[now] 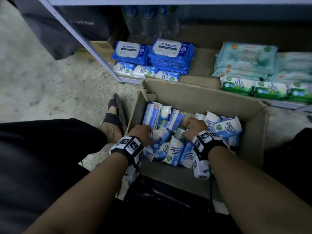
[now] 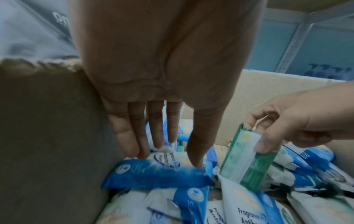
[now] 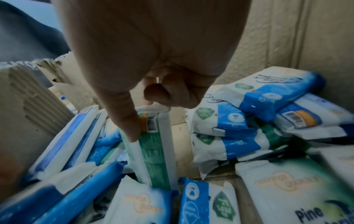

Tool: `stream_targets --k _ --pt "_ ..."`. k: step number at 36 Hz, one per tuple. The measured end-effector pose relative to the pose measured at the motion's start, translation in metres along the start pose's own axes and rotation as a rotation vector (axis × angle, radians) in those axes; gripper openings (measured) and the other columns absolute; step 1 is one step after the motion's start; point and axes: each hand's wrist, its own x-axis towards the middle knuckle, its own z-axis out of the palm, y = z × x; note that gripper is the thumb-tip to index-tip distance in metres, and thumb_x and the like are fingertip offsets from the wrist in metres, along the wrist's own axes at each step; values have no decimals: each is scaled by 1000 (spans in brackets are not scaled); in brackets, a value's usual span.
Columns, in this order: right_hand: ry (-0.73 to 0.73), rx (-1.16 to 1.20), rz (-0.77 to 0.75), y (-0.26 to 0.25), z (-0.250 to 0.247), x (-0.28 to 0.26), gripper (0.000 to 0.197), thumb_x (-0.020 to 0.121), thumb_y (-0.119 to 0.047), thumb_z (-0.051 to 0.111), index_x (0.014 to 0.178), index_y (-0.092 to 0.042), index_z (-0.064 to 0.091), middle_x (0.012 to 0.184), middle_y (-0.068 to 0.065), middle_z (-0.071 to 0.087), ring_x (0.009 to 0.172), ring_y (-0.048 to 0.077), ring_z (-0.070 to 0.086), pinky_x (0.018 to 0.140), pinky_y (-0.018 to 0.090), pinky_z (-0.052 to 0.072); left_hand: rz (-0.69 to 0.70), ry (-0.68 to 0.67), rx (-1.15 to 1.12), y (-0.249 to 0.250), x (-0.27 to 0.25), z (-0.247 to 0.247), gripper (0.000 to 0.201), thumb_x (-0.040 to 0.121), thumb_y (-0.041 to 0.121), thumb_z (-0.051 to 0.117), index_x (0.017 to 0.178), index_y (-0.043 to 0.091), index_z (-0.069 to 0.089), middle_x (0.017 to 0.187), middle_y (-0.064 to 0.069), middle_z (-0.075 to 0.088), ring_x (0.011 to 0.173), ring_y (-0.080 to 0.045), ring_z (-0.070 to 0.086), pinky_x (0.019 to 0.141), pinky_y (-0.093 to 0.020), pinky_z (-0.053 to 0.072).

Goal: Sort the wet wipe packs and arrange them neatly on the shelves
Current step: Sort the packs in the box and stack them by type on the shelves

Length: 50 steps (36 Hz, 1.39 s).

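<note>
An open cardboard box (image 1: 199, 97) holds several small wet wipe packs, mostly blue and white (image 1: 227, 127). My right hand (image 1: 194, 126) pinches the top of a green and white pack (image 3: 153, 151) that stands on edge among the others, also visible in the left wrist view (image 2: 247, 159). My left hand (image 1: 143, 132) reaches into the box's left side with straight fingers (image 2: 159, 130), their tips touching a blue pack (image 2: 153, 172). On the low shelf behind the box lie blue antabax packs (image 1: 170, 49), small blue packs (image 1: 145, 71), pale green packs (image 1: 244, 59) and small green packs (image 1: 253, 89).
A grey shelf upright (image 1: 81, 41) slants down at the left. Clear bottles (image 1: 148, 22) stand at the back of the shelf. My sandalled foot (image 1: 113, 119) rests on the concrete floor just left of the box. A dark bag (image 1: 76, 26) hangs at the upper left.
</note>
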Motion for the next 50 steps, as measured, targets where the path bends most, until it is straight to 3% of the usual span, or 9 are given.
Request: stream_targets --k 8,21,28,34,38,41,44,47,50 --pt "169 253 128 15 -16 -5 23 77 -33 74 91 -21 59 79 2 61 66 17 53 70 27 44 0 190 -130 7 2 10 61 76 24 78 130 13 52 139 -11 43 121 -29 50 100 -36 44" --pt "267 302 158 34 -24 -11 22 80 -37 71 90 -24 55 66 -5 53 64 20 51 65 27 42 -82 205 -131 35 46 7 95 84 33 73 154 18 10 163 -7 -2 139 -42 27 109 -48 36" --pt "261 340 204 44 -29 -12 22 82 -38 72 90 -26 55 75 -1 57 59 4 43 63 24 34 -162 229 -187 39 60 -1 115 79 34 78 155 11 -6 157 -16 14 141 -40 25 115 -46 28" --pt "237 366 201 48 -29 -10 22 81 -38 71 91 -26 56 79 3 63 61 9 50 65 25 38 -165 192 -85 36 68 0 94 77 51 76 148 16 26 150 -18 24 138 -39 24 109 -47 34" --pt "223 357 223 47 -29 -10 20 81 -38 70 90 -27 55 75 -3 58 63 11 49 65 25 37 -109 201 -131 38 69 8 84 70 40 83 135 19 35 141 -16 27 129 -41 35 104 -47 40" --pt "219 361 220 47 -28 -12 20 81 -38 69 88 -27 54 71 -4 56 63 10 49 66 25 38 -70 218 -158 39 68 13 82 66 31 87 130 21 37 154 -15 12 127 -42 39 101 -46 43" --pt "221 376 228 47 -30 -12 19 81 -37 69 86 -27 54 72 -4 57 63 9 50 65 24 38 -78 213 -165 38 71 12 109 65 29 90 148 24 20 161 -13 -3 134 -43 34 104 -49 41" --pt "225 381 227 46 -30 -11 19 81 -37 70 88 -26 56 76 -1 61 64 12 52 64 24 39 -77 170 -251 43 67 8 138 66 28 91 154 21 -15 155 -20 21 136 -42 33 107 -50 39" --pt "235 385 221 45 -30 -11 19 80 -37 71 89 -26 57 79 0 63 64 14 53 64 25 42 -32 101 -216 56 64 10 136 67 37 89 155 20 -13 152 -20 29 136 -39 35 105 -47 42"
